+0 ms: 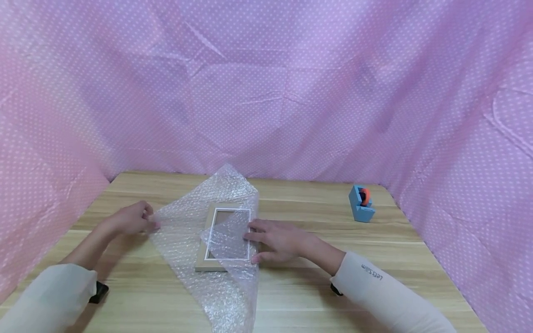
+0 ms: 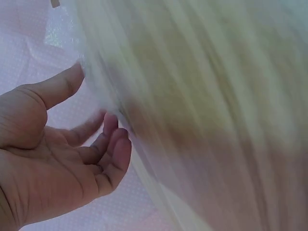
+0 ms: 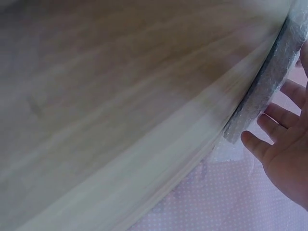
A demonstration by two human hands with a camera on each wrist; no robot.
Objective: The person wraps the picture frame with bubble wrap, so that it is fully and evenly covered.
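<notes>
A light wooden picture frame (image 1: 204,264) with a white inner border lies on a sheet of clear bubble wrap (image 1: 176,233). From the right, a pointed flap of the wrap is folded over part of the frame. My right hand (image 1: 276,240) rests at the frame's right edge, fingers extended over the folded wrap. In the right wrist view, the wrapped edge (image 3: 267,89) runs beside those fingertips. At the wrap's left corner is my left hand (image 1: 130,219), its fingers loosely bent. The left wrist view shows its thumb (image 2: 60,86) apart from the fingers.
To the right on the wooden table (image 1: 308,296) stands a blue tape dispenser (image 1: 361,212) with an orange roll core. A pink dotted curtain (image 1: 266,92) hangs behind the table and along both sides. Bubble wrap extends towards the front edge.
</notes>
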